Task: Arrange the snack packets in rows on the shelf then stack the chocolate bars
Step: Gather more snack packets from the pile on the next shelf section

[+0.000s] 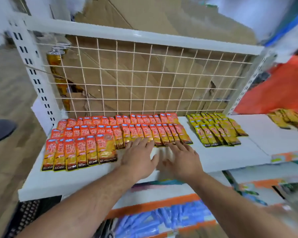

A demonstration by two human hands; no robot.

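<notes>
Orange-red snack packets lie in overlapping rows on the white shelf, filling its left and middle. A shorter front row of the same packets sits at the left. Yellow-green packets lie in rows further right. My left hand is flat with straight fingers, its fingertips touching the lower ends of the middle-row packets. My right hand lies beside it, fingers spread, fingertips at the packets' lower edge. Neither hand holds anything. No chocolate bars are clearly recognisable.
A white wire grid backs the shelf, with cardboard behind it. A golden bottle stands behind the grid at left. More yellow packets and an orange bag sit at the right. Lower shelves hold blue packages.
</notes>
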